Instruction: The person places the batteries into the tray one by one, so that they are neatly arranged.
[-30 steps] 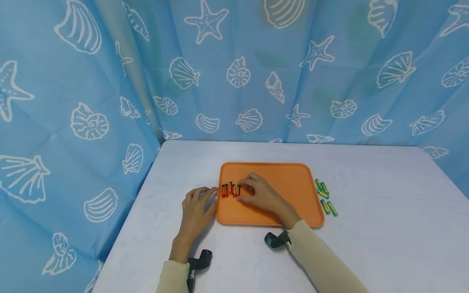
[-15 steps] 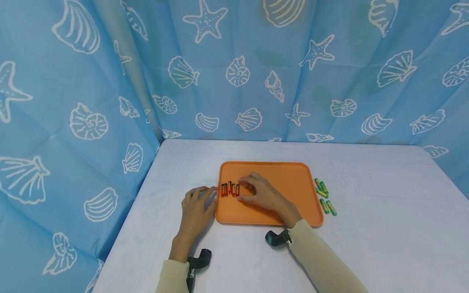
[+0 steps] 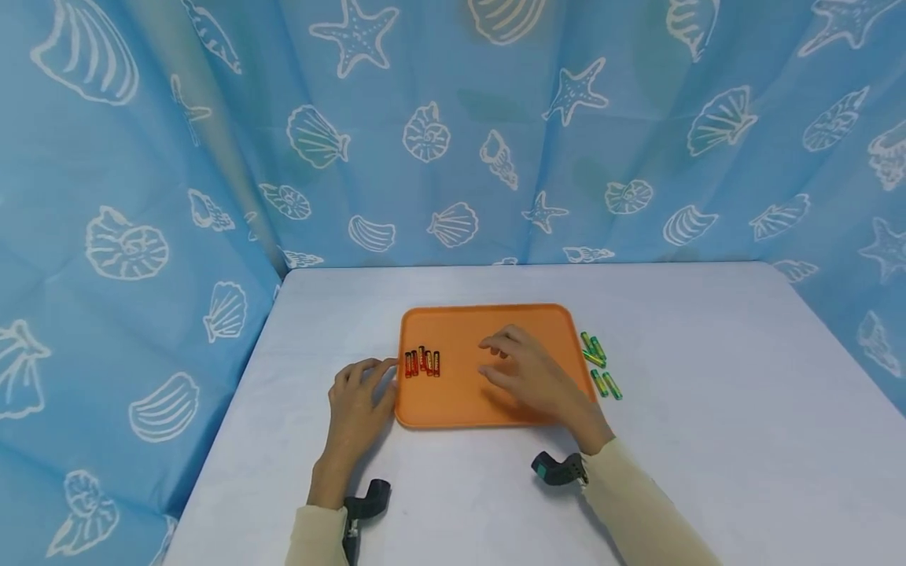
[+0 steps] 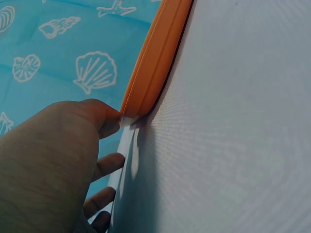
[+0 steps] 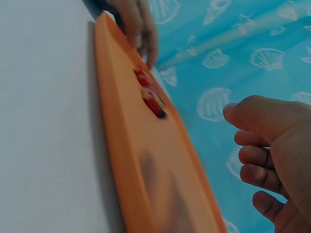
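Several red-and-black batteries (image 3: 422, 362) lie side by side in a row at the left end of the orange tray (image 3: 467, 409). My left hand (image 3: 357, 409) rests on the table at the tray's left side, its index finger and thumb touching the rim. In the left wrist view the thumb (image 4: 109, 119) meets the tray's outer wall, with the other fingers loosely bent below. My right hand (image 3: 531, 373) hovers over the tray's right half, thumb and fingers apart, with nothing between them. The right wrist view shows its relaxed fingers, away from the red batteries (image 5: 153, 104).
Several green-and-yellow batteries (image 3: 594, 350) lie loose on the white table (image 3: 708, 409), just off the tray's right edge. A blue curtain (image 3: 524, 196) with shell and starfish prints stands behind and to the left. A black wrist camera (image 3: 555, 468) sits on the right wrist.
My right hand has let go of the rightmost red battery and moved right over the tray. The head view has shifted slightly. My left hand stays at the tray's edge.
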A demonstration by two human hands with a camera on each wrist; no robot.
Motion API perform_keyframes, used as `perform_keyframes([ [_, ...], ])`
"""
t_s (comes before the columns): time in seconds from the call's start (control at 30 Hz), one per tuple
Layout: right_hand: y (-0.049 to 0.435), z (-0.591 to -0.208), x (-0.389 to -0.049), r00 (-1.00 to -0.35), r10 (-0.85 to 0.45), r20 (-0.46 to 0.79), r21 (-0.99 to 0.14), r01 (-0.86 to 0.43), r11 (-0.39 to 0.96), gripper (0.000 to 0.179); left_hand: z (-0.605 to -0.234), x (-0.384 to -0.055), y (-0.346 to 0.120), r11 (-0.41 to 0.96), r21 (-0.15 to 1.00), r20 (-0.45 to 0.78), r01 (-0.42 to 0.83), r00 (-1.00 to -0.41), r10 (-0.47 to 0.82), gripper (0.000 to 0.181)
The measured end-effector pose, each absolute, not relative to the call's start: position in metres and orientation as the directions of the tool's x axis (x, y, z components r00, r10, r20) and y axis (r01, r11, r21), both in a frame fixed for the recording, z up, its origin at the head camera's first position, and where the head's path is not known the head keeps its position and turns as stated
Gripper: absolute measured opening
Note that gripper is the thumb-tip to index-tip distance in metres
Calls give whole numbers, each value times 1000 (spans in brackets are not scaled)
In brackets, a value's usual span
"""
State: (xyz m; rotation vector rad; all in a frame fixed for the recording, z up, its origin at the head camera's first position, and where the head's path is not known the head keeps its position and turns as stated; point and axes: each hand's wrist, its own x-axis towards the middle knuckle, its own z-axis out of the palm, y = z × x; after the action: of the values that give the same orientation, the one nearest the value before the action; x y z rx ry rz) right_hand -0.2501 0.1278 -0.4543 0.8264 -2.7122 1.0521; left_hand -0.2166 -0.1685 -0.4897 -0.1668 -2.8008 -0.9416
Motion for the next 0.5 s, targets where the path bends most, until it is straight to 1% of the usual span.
perform_keyframes([
  [0.13,165,-449,-238,-799,-432,418,-510,-601,615,33,-491,-218,-170,796,586,196,156,-979,47,36],
  [0.23,197,-451,-231,-796,-400,454,-480,-597,643,35,-492,-216,-171,796,585,197,157,-979,49,36],
  [0.33,230,-452,-228,-852,-350,389,-516,-517,683,36,-492,-215,-172,795,584,206,166,-977,53,36],
  [0.43,261,-450,-230,-914,-308,265,-539,-405,739,39,-492,-215,-172,788,588,216,182,-974,64,36],
  [0.5,279,-447,-231,-939,-296,174,-539,-343,769,42,-491,-216,-170,782,593,219,190,-973,71,36],
])
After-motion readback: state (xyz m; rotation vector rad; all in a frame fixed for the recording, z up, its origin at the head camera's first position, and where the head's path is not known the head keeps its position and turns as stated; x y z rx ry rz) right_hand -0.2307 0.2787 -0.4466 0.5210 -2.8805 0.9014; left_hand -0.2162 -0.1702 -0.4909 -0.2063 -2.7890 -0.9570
